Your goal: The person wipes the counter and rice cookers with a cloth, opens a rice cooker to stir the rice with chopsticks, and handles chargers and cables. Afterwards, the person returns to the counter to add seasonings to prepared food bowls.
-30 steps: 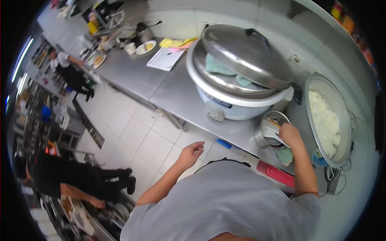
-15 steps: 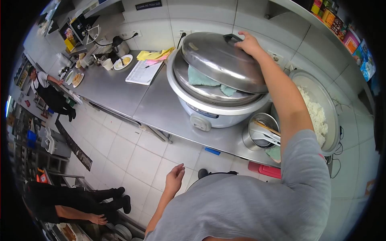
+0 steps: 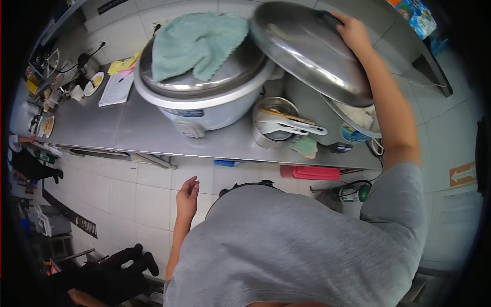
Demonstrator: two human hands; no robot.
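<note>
My right hand (image 3: pixel 353 31) grips the black handle of a large domed metal lid (image 3: pixel 312 56). The lid is held tilted above a big pot with white rice (image 3: pixel 358 116), hiding much of it. To its left stands a large rice cooker (image 3: pixel 209 110), covered by another metal lid (image 3: pixel 243 69) with a green cloth (image 3: pixel 197 43) draped on top. My left hand (image 3: pixel 187 198) hangs in front of the counter, fingers loosely bent and holding nothing.
A metal pot (image 3: pixel 263 138) with white rice paddles (image 3: pixel 291 125) stands on the steel counter (image 3: pixel 138 133), beside a small green cloth (image 3: pixel 304 147). Papers (image 3: pixel 116 91) and plates lie farther left. A red container (image 3: pixel 309 172) sits below. Dark-clothed people (image 3: pixel 115 279) stand left.
My right hand has moved the domed lid rightward, off the rice cooker and over the rice pot. The green cloth now lies uncovered. My view has shifted to the right.
</note>
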